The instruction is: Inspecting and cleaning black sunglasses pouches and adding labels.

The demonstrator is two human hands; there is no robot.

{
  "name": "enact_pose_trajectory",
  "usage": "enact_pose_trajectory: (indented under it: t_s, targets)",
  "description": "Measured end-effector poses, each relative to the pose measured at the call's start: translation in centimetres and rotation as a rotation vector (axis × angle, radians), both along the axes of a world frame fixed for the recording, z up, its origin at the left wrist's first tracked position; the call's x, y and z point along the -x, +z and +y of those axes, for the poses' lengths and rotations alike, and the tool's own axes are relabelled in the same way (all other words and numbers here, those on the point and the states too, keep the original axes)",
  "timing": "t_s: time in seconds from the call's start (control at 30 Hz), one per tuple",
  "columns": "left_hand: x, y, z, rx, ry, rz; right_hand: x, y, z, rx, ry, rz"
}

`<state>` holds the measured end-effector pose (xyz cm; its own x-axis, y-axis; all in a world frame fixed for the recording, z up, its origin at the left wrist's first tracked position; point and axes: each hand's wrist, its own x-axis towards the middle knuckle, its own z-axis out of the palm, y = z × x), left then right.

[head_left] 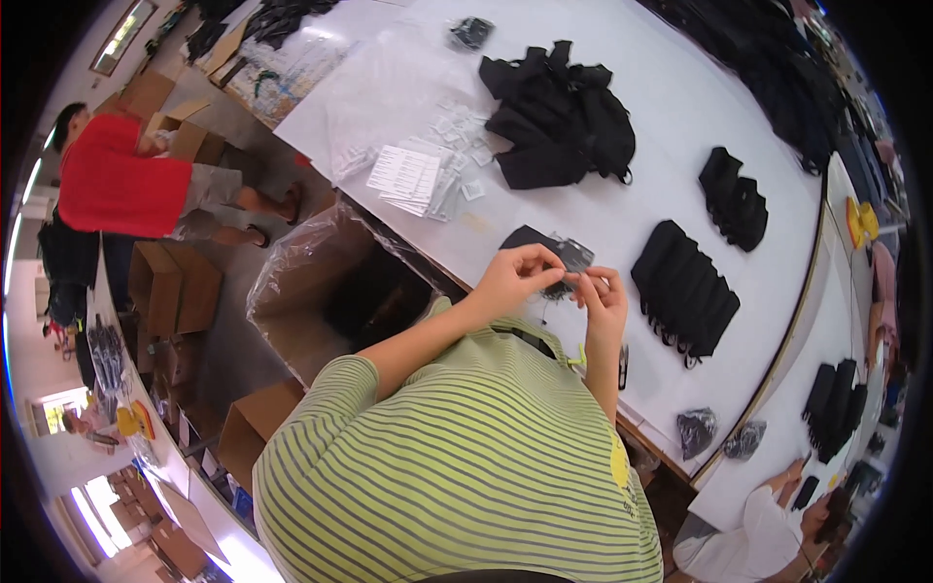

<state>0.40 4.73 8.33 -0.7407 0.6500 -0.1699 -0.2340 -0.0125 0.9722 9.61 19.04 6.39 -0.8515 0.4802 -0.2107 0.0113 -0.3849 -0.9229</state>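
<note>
Over the near edge of the white table, both my hands meet with the fingertips pinched together. My left hand [515, 280] and my right hand [603, 299] are closed on something small between them that I cannot make out. Just beyond the fingers lies a folded black cloth piece [525, 236], with a shiny, dark, see-through packet [573, 255] on or against it. To the right is a row of rolled black cloth pieces [683, 290]. Farther off sits a loose heap of black cloth pieces [559, 121].
Printed white sheets [406, 178] and small clear packets [452, 136] lie left of the heap. A plastic-lined carton [292, 282] stands by my left arm. Bagged black items [696, 432] sit at the near right. A person in red [121, 180] bends over cartons at the left.
</note>
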Motion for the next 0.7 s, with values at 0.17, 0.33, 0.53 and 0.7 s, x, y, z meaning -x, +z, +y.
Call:
enact_pose_trajectory:
  t_s: [0.17,0.33,0.53,0.7]
  targets:
    - [0.2,1.0,0.5,0.110,-0.062,0.026,0.7,0.4,-0.7,-0.014,-0.052,-0.034]
    - [0.5,0.9,1.1,0.152,-0.083,0.087,0.7,0.6,-0.6,0.031,-0.088,-0.061]
    - [0.4,1.4,1.4,0.186,-0.109,0.091,0.5,0.7,-0.4,0.016,-0.092,-0.085]
    - [0.6,0.9,1.7,0.158,-0.132,0.033,0.6,0.5,0.0,-0.134,-0.074,0.005]
